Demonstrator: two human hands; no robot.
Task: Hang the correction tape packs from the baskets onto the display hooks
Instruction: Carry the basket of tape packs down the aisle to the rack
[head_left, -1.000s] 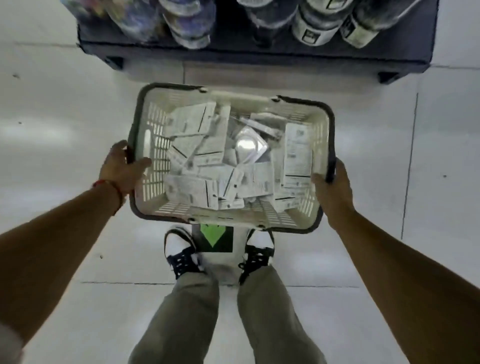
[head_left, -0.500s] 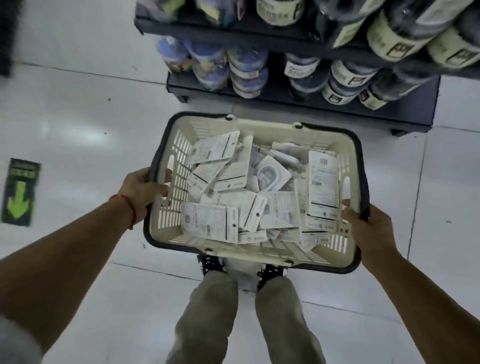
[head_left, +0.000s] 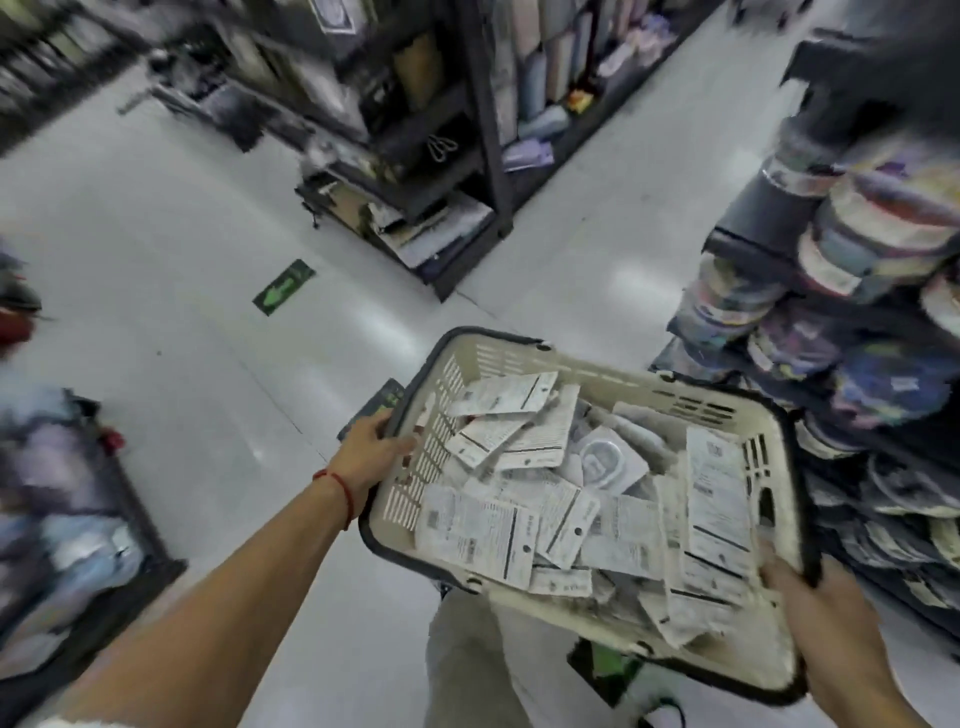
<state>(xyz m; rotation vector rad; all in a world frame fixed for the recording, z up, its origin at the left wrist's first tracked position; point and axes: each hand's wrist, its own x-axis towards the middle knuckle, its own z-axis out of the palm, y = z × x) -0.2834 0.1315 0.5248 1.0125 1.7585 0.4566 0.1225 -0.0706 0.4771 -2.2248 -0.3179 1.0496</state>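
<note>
Single head-worn view, facing forward and down, close over the basket, aisle floor beyond

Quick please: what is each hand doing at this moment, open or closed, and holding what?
Left hand: closed, gripping the left rim of the basket.
Right hand: closed, gripping the basket's right rim.

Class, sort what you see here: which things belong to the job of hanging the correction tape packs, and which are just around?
Part of the job:
basket
tape packs
left hand and right hand, gripping the basket's ends

Just around:
green floor arrow
dark shelving
patterned rolls stacked on the right
red wrist string
</note>
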